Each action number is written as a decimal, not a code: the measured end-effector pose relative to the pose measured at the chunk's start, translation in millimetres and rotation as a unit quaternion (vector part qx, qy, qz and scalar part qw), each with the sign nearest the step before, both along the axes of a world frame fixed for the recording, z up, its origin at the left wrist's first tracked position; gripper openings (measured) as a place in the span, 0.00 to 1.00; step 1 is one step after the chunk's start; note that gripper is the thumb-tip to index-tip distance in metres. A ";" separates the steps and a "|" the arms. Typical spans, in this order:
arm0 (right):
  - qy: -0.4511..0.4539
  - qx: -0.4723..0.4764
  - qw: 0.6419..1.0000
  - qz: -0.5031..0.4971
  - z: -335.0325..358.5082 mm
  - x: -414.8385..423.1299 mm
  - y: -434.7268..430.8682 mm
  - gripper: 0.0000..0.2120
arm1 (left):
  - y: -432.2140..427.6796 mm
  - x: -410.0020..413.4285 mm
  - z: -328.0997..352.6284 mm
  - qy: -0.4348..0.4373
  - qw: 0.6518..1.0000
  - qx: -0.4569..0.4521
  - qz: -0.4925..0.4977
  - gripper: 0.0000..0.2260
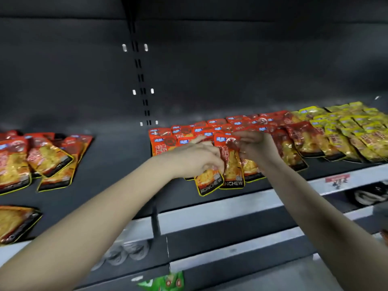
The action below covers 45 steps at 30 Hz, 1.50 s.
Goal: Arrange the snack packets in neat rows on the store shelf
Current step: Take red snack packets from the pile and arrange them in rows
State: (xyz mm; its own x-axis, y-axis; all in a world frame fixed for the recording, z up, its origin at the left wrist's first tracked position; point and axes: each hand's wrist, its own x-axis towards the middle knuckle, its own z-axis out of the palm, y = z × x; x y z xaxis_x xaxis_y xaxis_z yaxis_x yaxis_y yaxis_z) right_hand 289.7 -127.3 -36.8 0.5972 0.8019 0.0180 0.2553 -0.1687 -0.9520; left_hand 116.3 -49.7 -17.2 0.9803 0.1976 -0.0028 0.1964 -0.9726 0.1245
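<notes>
Snack packets (48, 158) in red lie loose and askew on the left of the dark shelf (113, 164). Mid-shelf, the left hand (195, 158) grips a tilted red packet (210, 183). The right hand (256, 148) pinches the top of its neighbour (232, 166), in front of tidy red rows (212, 124). Yellow packets (346, 131) fill the far right.

Dark flat shelf (117, 164). Just right of the centre, toward 2 o'clock, red packets (212, 128) laid in overlapping rows; touching them at 3 o'clock, yellow packets (346, 131) in similar rows. At 9 o'clock, loose packets (48, 158) lying crooked, one over another. At 8 o'clock, single packet (14, 221) near the front edge. Along that edge, white price strip (210, 215).
</notes>
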 end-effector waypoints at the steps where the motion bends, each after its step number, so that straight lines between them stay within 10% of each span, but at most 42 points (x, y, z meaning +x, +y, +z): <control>1: -0.010 -0.006 1.000 0.002 -2.8 -0.8 -2.4 0.13 | -4.5 -1.5 -4.3 0.005 1.000 0.001 -0.007 0.11; 5: -0.042 -0.010 0.999 0.003 -8.2 -8.1 -6.8 0.13 | -14.6 -22.1 -18.5 -0.065 0.998 -0.011 0.018 0.10; 12: -0.140 -0.002 0.990 0.022 -5.0 -43.1 3.3 0.14 | -48.0 -51.6 -27.4 0.042 0.966 -0.065 0.247 0.44; 45: -0.257 -0.001 0.965 0.053 0.4 -60.5 13.6 0.18 | -10.0 -81.8 -19.9 -0.067 0.952 0.062 0.294 0.50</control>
